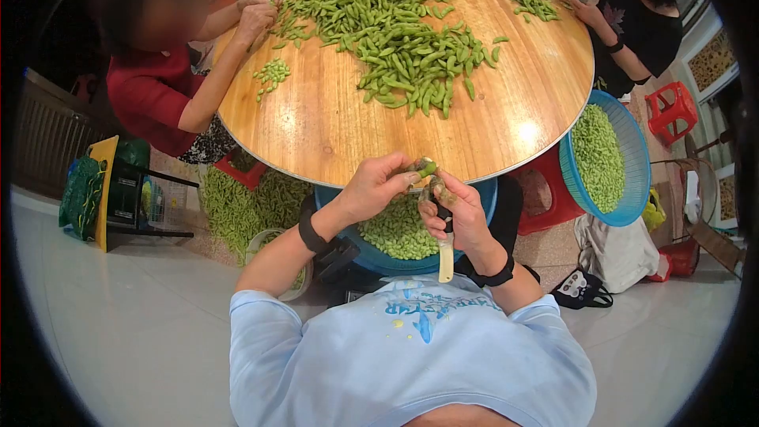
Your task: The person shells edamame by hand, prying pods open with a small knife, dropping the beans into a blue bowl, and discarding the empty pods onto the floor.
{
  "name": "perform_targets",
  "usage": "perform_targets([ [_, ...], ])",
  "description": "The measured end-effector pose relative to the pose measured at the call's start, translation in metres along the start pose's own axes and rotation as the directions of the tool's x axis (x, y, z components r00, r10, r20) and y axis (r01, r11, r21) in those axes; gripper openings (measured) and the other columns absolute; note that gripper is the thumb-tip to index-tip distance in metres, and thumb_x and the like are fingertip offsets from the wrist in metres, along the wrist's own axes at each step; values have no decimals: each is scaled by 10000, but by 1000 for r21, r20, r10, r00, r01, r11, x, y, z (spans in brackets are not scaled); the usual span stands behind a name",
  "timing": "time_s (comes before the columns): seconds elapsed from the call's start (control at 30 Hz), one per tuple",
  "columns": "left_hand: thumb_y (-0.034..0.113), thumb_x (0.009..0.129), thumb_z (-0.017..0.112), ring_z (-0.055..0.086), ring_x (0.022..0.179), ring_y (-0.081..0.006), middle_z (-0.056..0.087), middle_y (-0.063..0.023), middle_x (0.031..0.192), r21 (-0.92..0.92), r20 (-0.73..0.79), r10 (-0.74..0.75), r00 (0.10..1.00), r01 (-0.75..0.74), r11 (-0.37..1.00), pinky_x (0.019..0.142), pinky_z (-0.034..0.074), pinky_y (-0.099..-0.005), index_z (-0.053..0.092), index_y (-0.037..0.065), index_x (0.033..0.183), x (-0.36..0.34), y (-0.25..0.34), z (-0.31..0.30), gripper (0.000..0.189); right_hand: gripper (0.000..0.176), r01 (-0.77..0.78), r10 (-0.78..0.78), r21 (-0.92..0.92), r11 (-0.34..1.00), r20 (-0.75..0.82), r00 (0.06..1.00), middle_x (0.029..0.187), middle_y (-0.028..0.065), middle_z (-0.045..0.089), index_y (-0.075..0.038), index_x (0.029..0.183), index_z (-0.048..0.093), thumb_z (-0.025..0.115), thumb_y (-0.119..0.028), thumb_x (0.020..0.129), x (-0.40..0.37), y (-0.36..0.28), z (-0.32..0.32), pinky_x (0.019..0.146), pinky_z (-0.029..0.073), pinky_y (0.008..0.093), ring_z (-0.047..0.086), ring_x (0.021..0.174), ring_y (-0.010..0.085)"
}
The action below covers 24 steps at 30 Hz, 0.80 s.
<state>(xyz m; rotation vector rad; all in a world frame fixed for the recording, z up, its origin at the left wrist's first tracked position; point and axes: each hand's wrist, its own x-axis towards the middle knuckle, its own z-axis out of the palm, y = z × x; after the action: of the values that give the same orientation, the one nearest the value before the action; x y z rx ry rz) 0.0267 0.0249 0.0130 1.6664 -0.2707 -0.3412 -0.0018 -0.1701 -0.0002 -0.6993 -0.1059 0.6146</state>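
My left hand (374, 186) is closed, pinching a green soybean pod (428, 168) at its fingertips just past the table's near edge. Close beside it, my right hand (458, 212) is wrapped round a tool (446, 259) with a black section and a flat cream-coloured end pointing down. Its upper end is hidden by my fingers, so its exact kind does not show. Below both hands sits a blue basin (486, 207) holding shelled green beans (399, 231). A large heap of soybean pods (411, 55) lies on the round wooden table (316, 130).
A person in red (150, 95) and a person in black (640, 24) work with their hands at the table. A blue basket (642, 154) of shelled beans stands right, near a red stool (545, 198). Pods (245, 209) cover the floor left, beside a pale bucket (304, 289).
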Motion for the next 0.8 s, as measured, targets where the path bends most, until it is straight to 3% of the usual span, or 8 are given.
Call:
perform_targets([
  [0.27, 119, 925, 570, 497, 641, -45, 548, 26, 759, 269, 23, 143, 989, -144, 952, 564, 418, -207, 582, 4, 983, -5, 3, -1, 130, 322, 63, -65, -66, 996, -24, 998, 740, 61, 501, -45, 1290, 472, 447, -139, 983, 1, 3, 2, 415, 357, 201, 418, 522, 86],
  [0.33, 130, 916, 584, 517, 603, -69, 571, 7, 717, -158, 24, -29, 999, 32, 987, 519, 409, -216, 600, 4, 953, -4, 2, 2, 132, 288, 30, -32, -36, 999, -40, 999, 706, 43, 472, -33, 1244, 497, 454, -141, 980, 2, 0, 5, 405, 345, 195, 398, 506, 81],
  [0.37, 130, 916, 584, 517, 603, -69, 571, 7, 717, -159, 23, -28, 999, 31, 987, 519, 409, -216, 600, 4, 953, -3, 2, 1, 132, 288, 30, -32, -37, 999, -40, 999, 706, 43, 472, -33, 1244, 497, 454, -141, 980, 2, -3, 5, 405, 345, 195, 398, 506, 81],
  [0.43, 145, 917, 594, 526, 585, -73, 578, -1, 721, -522, 217, -204, 955, 290, 802, 482, 388, -205, 600, 20, 979, 0, 3, -3, 140, 249, -74, 63, 181, 981, 69, 996, 678, 20, 430, -32, 1187, 516, 470, -161, 979, 1, -8, 5, 396, 332, 183, 374, 496, 74],
  [0.67, 153, 943, 553, 529, 567, -76, 546, 6, 678, -758, 471, 3, 882, 404, 512, 455, 374, -216, 588, 16, 1013, 0, -14, 1, 158, 201, -225, 124, 414, 882, 257, 958, 683, 10, 406, -47, 1108, 520, 496, -193, 972, 3, 3, -14, 376, 314, 171, 358, 497, 70],
  [0.73, 114, 892, 607, 542, 540, -167, 533, -56, 653, -387, 111, -257, 960, 280, 879, 466, 405, -277, 586, -7, 978, 0, 0, 2, 150, 206, -193, 174, 530, 825, 86, 981, 716, 14, 426, -71, 1142, 503, 504, -176, 964, 5, 2, -13, 376, 311, 172, 367, 512, 66],
  [0.77, 114, 892, 607, 542, 540, -167, 533, -56, 653, -385, 111, -256, 960, 279, 880, 466, 405, -277, 586, -7, 978, -1, 3, 4, 150, 206, -192, 172, 530, 826, 88, 981, 716, 14, 426, -71, 1142, 503, 504, -176, 964, 6, 3, -13, 376, 311, 172, 367, 512, 66],
  [0.8, 86, 873, 615, 556, 562, -205, 539, -90, 678, 99, -24, 172, 985, -169, 981, 487, 422, -300, 583, -17, 993, -3, 7, 6, 162, 217, -195, 173, 519, 832, 92, 981, 729, 16, 434, -83, 1161, 496, 507, -167, 961, 8, 5, -14, 378, 312, 171, 370, 517, 65],
])
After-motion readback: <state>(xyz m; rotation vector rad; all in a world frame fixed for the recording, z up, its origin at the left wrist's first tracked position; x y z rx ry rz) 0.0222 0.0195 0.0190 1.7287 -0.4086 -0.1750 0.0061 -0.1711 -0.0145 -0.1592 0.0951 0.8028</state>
